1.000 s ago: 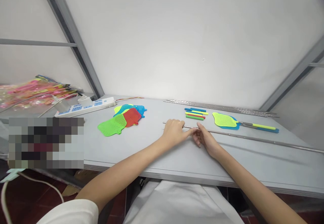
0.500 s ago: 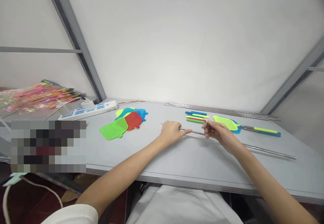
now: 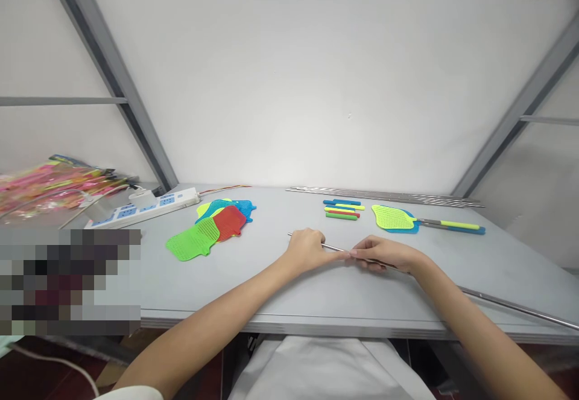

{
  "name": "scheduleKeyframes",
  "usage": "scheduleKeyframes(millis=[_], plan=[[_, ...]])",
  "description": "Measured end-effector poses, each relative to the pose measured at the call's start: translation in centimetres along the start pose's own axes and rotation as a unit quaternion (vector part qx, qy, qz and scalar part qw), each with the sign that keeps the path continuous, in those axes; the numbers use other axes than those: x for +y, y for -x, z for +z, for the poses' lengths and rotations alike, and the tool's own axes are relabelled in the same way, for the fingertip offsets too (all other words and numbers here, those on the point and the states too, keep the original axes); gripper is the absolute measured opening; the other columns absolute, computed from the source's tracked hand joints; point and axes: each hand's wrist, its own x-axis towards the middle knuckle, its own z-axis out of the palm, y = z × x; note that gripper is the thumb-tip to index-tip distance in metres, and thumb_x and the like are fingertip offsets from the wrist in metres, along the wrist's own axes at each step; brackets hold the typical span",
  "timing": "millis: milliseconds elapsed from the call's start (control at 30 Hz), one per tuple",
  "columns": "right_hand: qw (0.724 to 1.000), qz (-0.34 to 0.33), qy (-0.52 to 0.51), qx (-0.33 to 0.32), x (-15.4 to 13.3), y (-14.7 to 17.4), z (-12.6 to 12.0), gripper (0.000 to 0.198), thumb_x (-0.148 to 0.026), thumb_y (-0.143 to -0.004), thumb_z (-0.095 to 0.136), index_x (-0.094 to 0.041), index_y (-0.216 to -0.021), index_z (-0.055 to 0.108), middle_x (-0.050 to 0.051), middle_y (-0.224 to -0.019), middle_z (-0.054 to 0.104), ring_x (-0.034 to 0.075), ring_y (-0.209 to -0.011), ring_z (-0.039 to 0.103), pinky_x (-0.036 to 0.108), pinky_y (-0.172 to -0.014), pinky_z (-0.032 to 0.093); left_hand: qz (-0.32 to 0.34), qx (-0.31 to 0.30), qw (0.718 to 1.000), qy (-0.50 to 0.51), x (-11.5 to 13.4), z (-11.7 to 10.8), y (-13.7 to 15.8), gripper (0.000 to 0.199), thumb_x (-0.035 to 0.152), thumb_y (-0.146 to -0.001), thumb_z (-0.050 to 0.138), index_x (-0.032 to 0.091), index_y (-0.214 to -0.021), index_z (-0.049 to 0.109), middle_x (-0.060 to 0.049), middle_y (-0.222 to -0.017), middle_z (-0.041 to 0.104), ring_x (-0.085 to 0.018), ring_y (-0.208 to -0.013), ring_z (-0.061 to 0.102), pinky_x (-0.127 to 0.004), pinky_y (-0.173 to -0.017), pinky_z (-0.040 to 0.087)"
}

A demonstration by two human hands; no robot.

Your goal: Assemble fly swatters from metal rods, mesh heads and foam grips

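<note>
A thin metal rod (image 3: 520, 309) runs from left to right across both of my hands, its right part thicker than the left. My left hand (image 3: 307, 250) is wrapped around it near its left end, thumb stretched to the right. Fingers of my right hand (image 3: 383, 253) close on the same rod, touching the left thumb. Beyond the hands lie several coloured handle grips (image 3: 342, 209). Two fly swatters (image 3: 393, 219), yellow and blue, rest at the right. Loose swatter heads, including a green one (image 3: 192, 240) and a red one (image 3: 230, 222), overlap on the left.
Several thin metal rods (image 3: 384, 196) lie along the back wall. A white power strip (image 3: 147, 208) with plugs and cables is at the left, beside bagged colourful items (image 3: 54, 186). A blurred-out patch covers the lower left. The table's front edge (image 3: 335, 326) runs close to my body.
My right hand has come down and closed on the rod beside my left thumb. The rod now reaches past the right edge of view. My head view has shifted slightly.
</note>
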Motion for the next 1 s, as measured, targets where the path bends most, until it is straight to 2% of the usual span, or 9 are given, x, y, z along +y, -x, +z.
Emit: scheduleKeyframes(millis=[100, 233, 400, 733, 1000], plan=[[0.999, 0.008, -0.043, -0.033, 0.4, -0.5, 0.1, 0.029, -0.042, -0.07, 0.05, -0.014, -0.07, 0.056, -0.005, -0.053, 0.036, 0.001, -0.037, 0.022, 0.018, -0.035, 0.014, 0.013, -0.013, 1.0, -0.005, -0.2, 0.3, 0.1, 0.063, 0.075, -0.052, 0.032, 0.016, -0.048, 0.054, -0.005, -0.045, 0.053, -0.018, -0.05, 0.052, -0.025, -0.049, 0.028], [0.997, 0.019, -0.059, -0.044, 0.8, -1.2, 0.5, 0.03, -0.044, -0.071, 0.047, -0.015, -0.068, 0.052, -0.007, -0.052, 0.031, 0.001, -0.037, 0.017, 0.018, -0.034, 0.009, 0.011, -0.023, 1.0, -0.016, -0.6, 0.8, 0.0, 0.065, 0.076, -0.051, 0.033, 0.016, -0.052, 0.057, -0.007, -0.05, 0.055, -0.018, -0.053, 0.053, -0.026, -0.053, 0.03], [0.999, 0.024, -0.027, -0.02, 0.9, -1.5, 0.7, 0.035, -0.047, -0.07, 0.047, -0.014, -0.075, 0.057, -0.007, -0.051, 0.029, 0.001, -0.035, 0.017, 0.018, -0.032, 0.008, 0.003, -0.04, 0.999, -0.021, -0.7, 1.2, 0.0, 0.068, 0.075, -0.056, 0.025, 0.016, -0.052, 0.057, -0.007, -0.051, 0.056, -0.018, -0.052, 0.052, -0.026, -0.05, 0.029], [1.0, 0.015, -0.017, -0.004, 1.1, -2.0, 0.8, 0.039, -0.049, -0.069, 0.047, -0.012, -0.076, 0.06, -0.008, -0.047, 0.028, 0.001, -0.033, 0.015, 0.019, -0.03, 0.006, 0.014, -0.028, 0.999, -0.021, -0.4, 1.0, 0.4, 0.07, 0.073, -0.061, 0.019, 0.015, -0.051, 0.057, -0.007, -0.05, 0.055, -0.018, -0.053, 0.053, -0.024, -0.047, 0.026], [1.0, 0.015, -0.005, 0.006, 1.4, -2.3, 0.8, 0.039, -0.049, -0.07, 0.046, -0.013, -0.077, 0.06, -0.008, -0.048, 0.028, 0.001, -0.033, 0.015, 0.018, -0.03, 0.007, 0.05, -0.023, 0.998, -0.03, -0.3, 1.2, 0.5, 0.066, 0.067, -0.068, 0.019, 0.016, -0.056, 0.059, -0.008, -0.057, 0.059, -0.019, -0.059, 0.055, -0.025, -0.049, 0.027]])
